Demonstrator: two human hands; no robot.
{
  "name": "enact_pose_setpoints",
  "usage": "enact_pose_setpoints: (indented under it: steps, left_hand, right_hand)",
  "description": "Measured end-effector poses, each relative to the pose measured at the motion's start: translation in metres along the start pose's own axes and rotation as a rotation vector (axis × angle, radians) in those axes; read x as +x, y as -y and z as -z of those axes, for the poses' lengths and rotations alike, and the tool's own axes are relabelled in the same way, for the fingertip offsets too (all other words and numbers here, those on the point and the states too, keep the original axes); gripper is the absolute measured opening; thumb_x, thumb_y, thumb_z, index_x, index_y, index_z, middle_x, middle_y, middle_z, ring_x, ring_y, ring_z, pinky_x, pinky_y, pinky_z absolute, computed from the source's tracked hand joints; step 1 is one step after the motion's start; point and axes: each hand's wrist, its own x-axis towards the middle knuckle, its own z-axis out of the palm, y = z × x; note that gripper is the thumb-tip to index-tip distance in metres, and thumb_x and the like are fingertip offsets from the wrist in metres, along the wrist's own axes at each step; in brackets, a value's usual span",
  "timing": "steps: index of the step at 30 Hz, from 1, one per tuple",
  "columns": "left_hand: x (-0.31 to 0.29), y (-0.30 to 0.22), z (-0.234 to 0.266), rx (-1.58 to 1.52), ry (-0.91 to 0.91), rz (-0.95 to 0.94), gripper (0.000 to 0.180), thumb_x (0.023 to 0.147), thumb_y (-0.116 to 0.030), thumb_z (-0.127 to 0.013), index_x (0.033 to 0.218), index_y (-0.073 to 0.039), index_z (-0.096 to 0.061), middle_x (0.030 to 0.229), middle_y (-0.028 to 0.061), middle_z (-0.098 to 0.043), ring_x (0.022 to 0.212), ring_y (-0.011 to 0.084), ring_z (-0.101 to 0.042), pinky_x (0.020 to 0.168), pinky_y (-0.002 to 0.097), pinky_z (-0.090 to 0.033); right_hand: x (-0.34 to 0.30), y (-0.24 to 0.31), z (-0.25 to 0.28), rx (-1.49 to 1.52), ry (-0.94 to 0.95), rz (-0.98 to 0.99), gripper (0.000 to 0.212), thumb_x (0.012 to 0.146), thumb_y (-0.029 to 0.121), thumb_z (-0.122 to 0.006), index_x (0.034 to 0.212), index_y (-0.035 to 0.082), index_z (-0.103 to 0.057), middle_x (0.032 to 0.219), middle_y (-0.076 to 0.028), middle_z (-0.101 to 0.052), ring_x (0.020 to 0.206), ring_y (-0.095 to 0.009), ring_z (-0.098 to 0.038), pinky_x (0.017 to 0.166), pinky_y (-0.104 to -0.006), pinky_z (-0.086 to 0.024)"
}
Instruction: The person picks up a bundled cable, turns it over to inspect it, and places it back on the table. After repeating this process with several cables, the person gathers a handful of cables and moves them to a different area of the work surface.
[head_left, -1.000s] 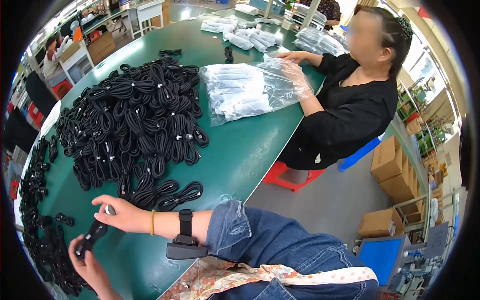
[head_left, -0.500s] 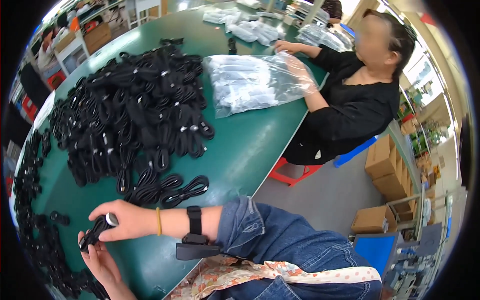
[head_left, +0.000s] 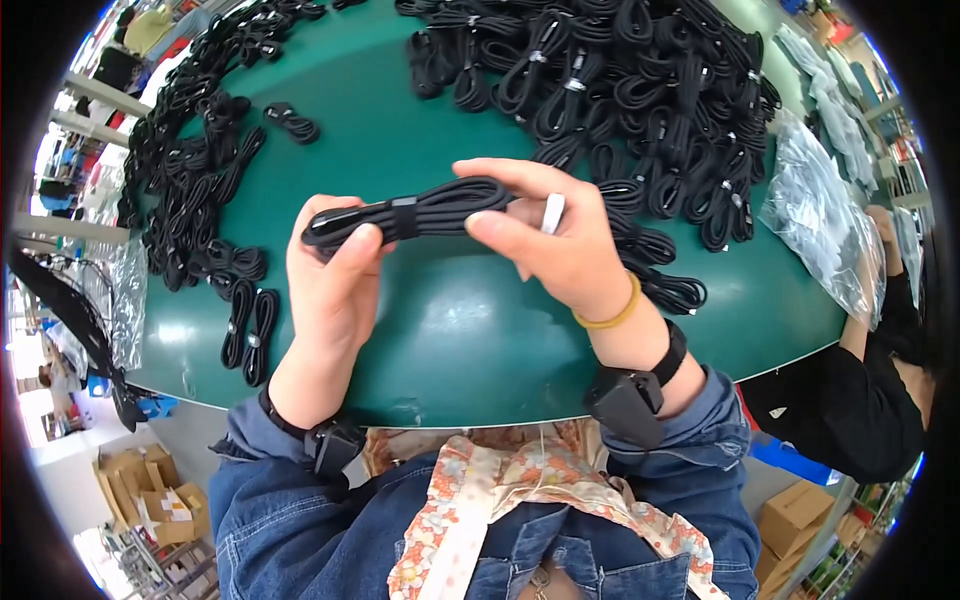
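Observation:
A coiled black cable (head_left: pixel 450 208), wrapped at its middle by a black strap, is held level above the green table. My left hand (head_left: pixel 335 275) grips its left end between thumb and fingers. Around the right end, the thumb and fingers of my right hand (head_left: pixel 560 235) are closed. A small white piece (head_left: pixel 553 213) shows at the right hand, seemingly on a finger. Just beyond that hand lies a large pile of black coiled cables (head_left: pixel 640 100), part of it hidden behind the hand.
More bundled cables (head_left: pixel 190 190) lie along the left side, with two cable coils (head_left: pixel 248 330) near the front edge. A co-worker (head_left: pixel 860 400) sits at the right by a clear plastic bag (head_left: pixel 825 220). Cardboard boxes (head_left: pixel 150 495) stand at lower left.
My view has swung to the right way round the table, so the pile now appears at upper right. Both hands now hold the cable stretched level between them, in the middle of the picture.

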Motion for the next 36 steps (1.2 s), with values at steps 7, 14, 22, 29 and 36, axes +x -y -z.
enact_pose_setpoints:
  steps: [7,14,22,29,36]
  left_hand:
    - [-0.004,0.002,-0.005,0.097,0.088,-0.034,0.028,0.070,-0.003,-0.067,0.088,-0.002,-0.046,0.085,0.0072,-0.056,0.072,0.0115,-0.055,0.068,0.0244,-0.046]
    - [-0.006,0.002,-0.003,0.247,0.077,-0.054,0.031,0.068,0.000,-0.069,0.089,-0.002,-0.046,0.085,0.0057,-0.057,0.074,0.0087,-0.055,0.068,0.0215,-0.046]
    - [-0.007,0.003,-0.002,0.276,0.093,-0.066,0.032,0.069,0.003,-0.067,0.092,-0.001,-0.046,0.089,0.0073,-0.057,0.080,0.0107,-0.056,0.073,0.0230,-0.047]
    - [0.002,0.007,-0.004,0.160,0.091,-0.087,0.036,0.069,0.009,-0.062,0.099,-0.002,-0.045,0.101,0.0127,-0.055,0.092,0.0161,-0.054,0.082,0.0274,-0.044]
    - [0.005,0.005,-0.010,0.032,0.124,0.040,0.040,0.072,0.008,-0.057,0.109,-0.002,-0.043,0.109,0.0155,-0.051,0.101,0.0207,-0.051,0.089,0.0323,-0.041]
  right_hand:
    - [-0.001,-0.004,0.003,0.028,-0.063,0.011,0.028,0.079,0.021,-0.059,0.095,-0.001,-0.058,0.057,0.002,-0.049,0.042,-0.002,-0.038,0.038,-0.0154,-0.027]
    - [0.001,0.001,0.001,0.029,-0.105,-0.101,0.026,0.082,0.025,-0.054,0.084,-0.001,-0.057,0.059,0.000,-0.051,0.041,-0.004,-0.038,0.038,-0.0164,-0.028]
    - [0.003,-0.002,0.004,0.077,-0.075,-0.175,0.027,0.084,0.026,-0.050,0.083,0.000,-0.055,0.059,-0.001,-0.050,0.040,-0.004,-0.036,0.037,-0.0171,-0.026]
    - [0.005,0.004,0.000,0.172,-0.045,-0.265,0.026,0.085,0.024,-0.046,0.090,-0.001,-0.052,0.062,-0.005,-0.053,0.038,-0.004,-0.035,0.036,-0.0169,-0.026]
    - [0.007,-0.001,0.003,0.217,-0.123,-0.220,0.030,0.085,0.022,-0.045,0.102,-0.003,-0.050,0.068,-0.010,-0.056,0.037,-0.004,-0.035,0.037,-0.0167,-0.026]
